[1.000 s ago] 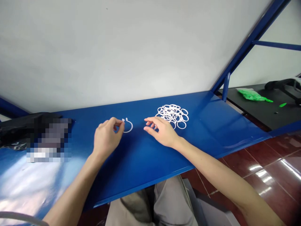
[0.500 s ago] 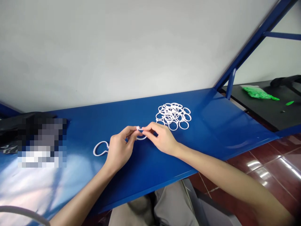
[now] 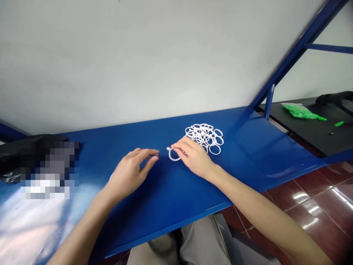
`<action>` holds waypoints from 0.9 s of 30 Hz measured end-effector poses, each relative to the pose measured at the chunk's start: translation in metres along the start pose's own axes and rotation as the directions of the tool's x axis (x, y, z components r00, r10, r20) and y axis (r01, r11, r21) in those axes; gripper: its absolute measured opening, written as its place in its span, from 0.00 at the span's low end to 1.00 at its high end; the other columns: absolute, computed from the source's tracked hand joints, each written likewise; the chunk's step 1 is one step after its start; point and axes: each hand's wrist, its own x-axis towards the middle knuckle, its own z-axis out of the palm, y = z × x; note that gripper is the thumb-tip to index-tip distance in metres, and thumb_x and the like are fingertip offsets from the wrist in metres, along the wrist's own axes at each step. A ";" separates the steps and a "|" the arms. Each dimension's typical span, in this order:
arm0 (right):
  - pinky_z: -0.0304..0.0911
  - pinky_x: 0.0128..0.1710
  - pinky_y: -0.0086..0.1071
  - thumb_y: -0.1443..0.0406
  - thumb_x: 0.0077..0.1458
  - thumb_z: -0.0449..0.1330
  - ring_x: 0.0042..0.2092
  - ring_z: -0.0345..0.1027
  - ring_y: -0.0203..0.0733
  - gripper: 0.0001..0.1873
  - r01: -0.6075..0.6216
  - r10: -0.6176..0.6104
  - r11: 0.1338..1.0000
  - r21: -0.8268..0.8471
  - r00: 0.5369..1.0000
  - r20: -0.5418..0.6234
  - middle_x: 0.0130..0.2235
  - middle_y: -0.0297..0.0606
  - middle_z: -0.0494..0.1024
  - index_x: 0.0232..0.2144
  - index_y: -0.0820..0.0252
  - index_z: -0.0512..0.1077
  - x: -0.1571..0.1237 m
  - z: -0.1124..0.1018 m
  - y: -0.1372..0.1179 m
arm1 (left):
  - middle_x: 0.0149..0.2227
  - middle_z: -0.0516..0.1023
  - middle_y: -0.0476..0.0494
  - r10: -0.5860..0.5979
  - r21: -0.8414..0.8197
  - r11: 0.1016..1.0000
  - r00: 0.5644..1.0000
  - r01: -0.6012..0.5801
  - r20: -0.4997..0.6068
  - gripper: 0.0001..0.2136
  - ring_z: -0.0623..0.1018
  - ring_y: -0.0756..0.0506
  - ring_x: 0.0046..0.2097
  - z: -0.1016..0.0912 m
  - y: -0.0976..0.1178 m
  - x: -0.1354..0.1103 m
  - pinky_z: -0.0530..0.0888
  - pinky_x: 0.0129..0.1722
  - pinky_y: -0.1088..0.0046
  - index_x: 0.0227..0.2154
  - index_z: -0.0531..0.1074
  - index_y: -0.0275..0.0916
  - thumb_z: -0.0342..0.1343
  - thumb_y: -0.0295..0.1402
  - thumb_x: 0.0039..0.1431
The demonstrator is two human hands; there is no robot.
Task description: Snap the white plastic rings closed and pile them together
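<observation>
My right hand [image 3: 194, 158] pinches a white plastic ring [image 3: 173, 156] just above the blue shelf [image 3: 248, 154], beside a pile of white rings [image 3: 205, 135] that lies behind it. My left hand [image 3: 129, 173] hovers a little to the left of that ring, fingers stretched out and holding nothing. Another white ring seen earlier at the left is now hidden under my left hand.
A blurred dark object [image 3: 46, 165] sits at the shelf's left end. A blue slanted frame post [image 3: 292, 55] rises at the right. Beyond it a black table [image 3: 309, 129] carries a green bag [image 3: 300, 111]. Red floor tiles [image 3: 317, 191] lie below the shelf edge.
My left hand let go of the ring both hands were holding and opened, drifting left. My right hand kept the ring and carried it right, towards the pile.
</observation>
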 end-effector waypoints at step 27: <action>0.69 0.46 0.41 0.61 0.69 0.57 0.46 0.71 0.47 0.11 -0.101 0.124 0.963 -0.252 0.989 0.078 0.41 0.43 0.79 0.43 0.61 0.77 0.002 -0.009 0.004 | 0.28 0.77 0.50 -0.299 0.201 0.938 0.953 0.283 0.053 0.10 0.76 0.45 0.30 0.007 -0.017 -0.001 0.63 0.30 0.71 0.29 0.65 0.44 0.49 0.44 0.60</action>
